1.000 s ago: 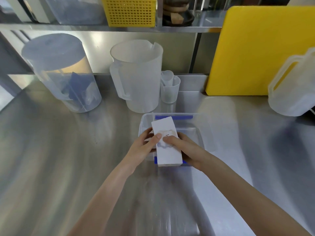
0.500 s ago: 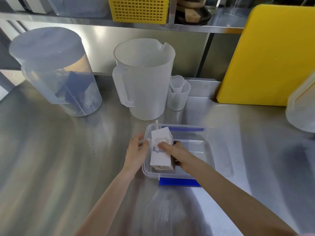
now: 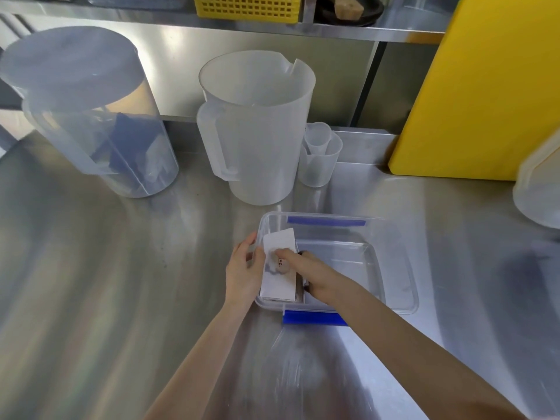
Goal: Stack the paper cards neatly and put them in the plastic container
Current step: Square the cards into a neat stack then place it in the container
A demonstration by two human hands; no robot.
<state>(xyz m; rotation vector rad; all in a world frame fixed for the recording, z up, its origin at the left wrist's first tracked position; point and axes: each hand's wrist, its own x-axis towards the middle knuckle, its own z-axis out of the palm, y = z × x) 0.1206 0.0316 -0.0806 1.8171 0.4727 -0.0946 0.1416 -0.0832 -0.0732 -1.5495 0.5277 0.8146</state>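
White stack of paper cards (image 3: 280,269) held inside the left end of the clear plastic container (image 3: 391,268) on the shiny metal surface (image 3: 106,283), pinched between left hand (image 3: 244,272) and right hand (image 3: 306,272), big plastic jug (image 3: 257,128) stood farther back

Person: two bare forearms, no sleeves, left hand (image 3: 242,269) and right hand (image 3: 309,275) ungloved, without visible rings or watch.

Counts around the one clear rectangular plastic container (image 3: 391,262): 1 stack of white paper cards (image 3: 280,278) inside it, 2 blue clips (image 3: 313,317) on its rims, 3 large translucent plastic jugs (image 3: 257,131) behind it, 2 small nested measuring cups (image 3: 319,159), 1 yellow cutting board (image 3: 485,95), 1 yellow mesh basket (image 3: 247,7).
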